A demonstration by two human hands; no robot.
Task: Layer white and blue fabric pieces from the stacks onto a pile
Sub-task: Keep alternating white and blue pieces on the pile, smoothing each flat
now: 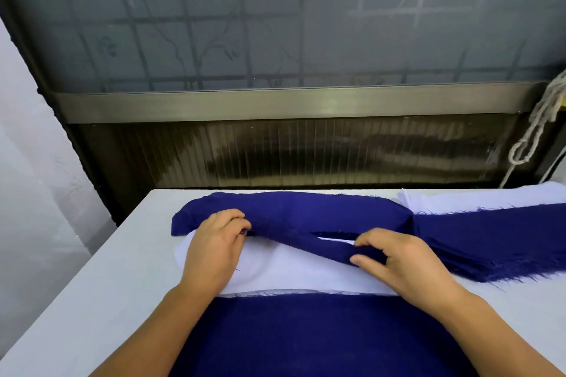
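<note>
A dark blue fabric piece lies half spread over the pile in front of me, its near edge lifted. My left hand pinches that edge at the left. My right hand pinches the same edge at the right. Under it a white fabric piece tops the pile, and a blue layer shows below, nearest to me. To the right lies the stack of blue pieces with frayed edges. Behind it sits the stack of white pieces.
The white table runs to a far edge below a dark window frame. A knotted pale rope hangs at the far right. A white wall stands on the left.
</note>
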